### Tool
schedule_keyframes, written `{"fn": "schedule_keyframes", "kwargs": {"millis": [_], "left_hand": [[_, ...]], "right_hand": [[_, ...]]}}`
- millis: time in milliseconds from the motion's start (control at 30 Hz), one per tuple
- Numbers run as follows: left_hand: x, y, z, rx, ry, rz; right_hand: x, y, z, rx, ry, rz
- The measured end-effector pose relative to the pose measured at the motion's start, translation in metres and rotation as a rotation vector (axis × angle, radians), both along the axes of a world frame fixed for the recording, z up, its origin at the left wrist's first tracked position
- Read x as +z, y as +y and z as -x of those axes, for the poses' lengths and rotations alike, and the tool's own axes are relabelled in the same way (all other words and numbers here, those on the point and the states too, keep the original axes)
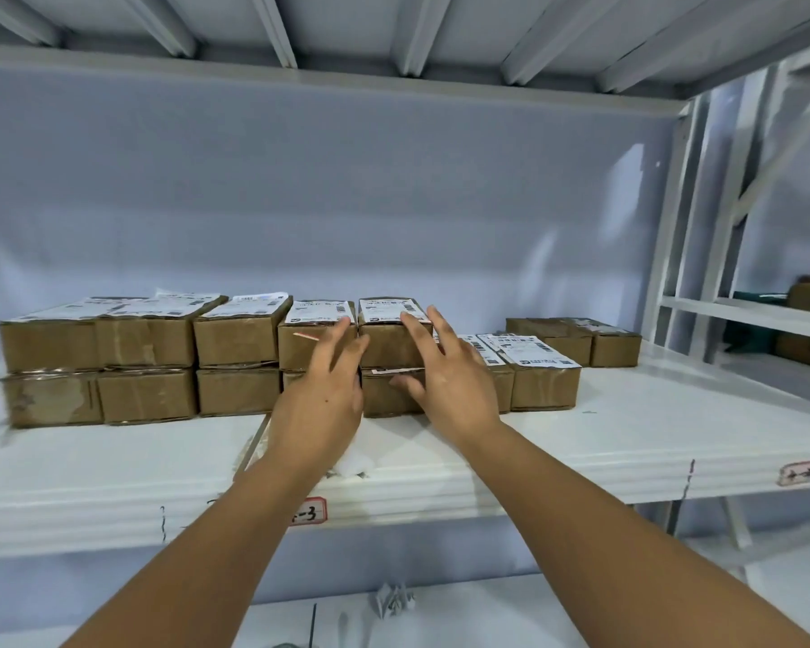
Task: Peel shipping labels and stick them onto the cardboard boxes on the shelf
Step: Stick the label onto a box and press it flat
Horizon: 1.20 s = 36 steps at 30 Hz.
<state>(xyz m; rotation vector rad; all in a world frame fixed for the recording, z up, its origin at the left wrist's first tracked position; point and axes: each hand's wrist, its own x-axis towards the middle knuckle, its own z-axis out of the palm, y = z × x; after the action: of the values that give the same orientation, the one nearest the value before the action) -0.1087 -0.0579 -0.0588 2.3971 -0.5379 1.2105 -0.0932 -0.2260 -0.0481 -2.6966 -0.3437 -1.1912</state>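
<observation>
Labels [321, 313] top most cardboard boxes [239, 341] on the shelf [627, 441]; the far-right pair [552, 336] looks partly bare. Left hand [326, 390] and right hand [445, 371] rest on the middle stack [384, 399], fingers [417, 329] spread, holding nothing.

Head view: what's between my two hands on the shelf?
Two stacked cardboard boxes, the upper one labelled, between left hand and right hand, in the head view.

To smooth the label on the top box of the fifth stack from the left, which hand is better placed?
The right hand: its open fingers already reach over that label. The left hand points at the neighbouring box instead.
</observation>
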Motion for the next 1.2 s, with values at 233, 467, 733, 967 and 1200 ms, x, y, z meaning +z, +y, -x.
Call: {"fn": "schedule_keyframes", "kwargs": {"millis": [233,467,733,967,1200], "left_hand": [[0.003,-0.002,0.005,0.013,0.025,-0.062],[0.006,-0.001,0.009,0.015,0.041,0.003],[0.009,-0.005,0.013,0.043,0.074,0.007],[0.032,-0.030,0.015,-0.162,-0.029,0.082],[0.083,-0.120,-0.008,-0.365,0.166,0.095]], "right_hand": [[-0.003,0.003,-0.005,-0.173,-0.240,0.053],[-0.007,0.002,-0.009,-0.136,-0.332,-0.004],[-0.005,0.005,-0.003,-0.021,-0.340,-0.132],[0.028,-0.036,0.002,0.024,-0.155,-0.555],[0.059,-0.141,-0.047,-0.176,0.166,-0.504]]}}
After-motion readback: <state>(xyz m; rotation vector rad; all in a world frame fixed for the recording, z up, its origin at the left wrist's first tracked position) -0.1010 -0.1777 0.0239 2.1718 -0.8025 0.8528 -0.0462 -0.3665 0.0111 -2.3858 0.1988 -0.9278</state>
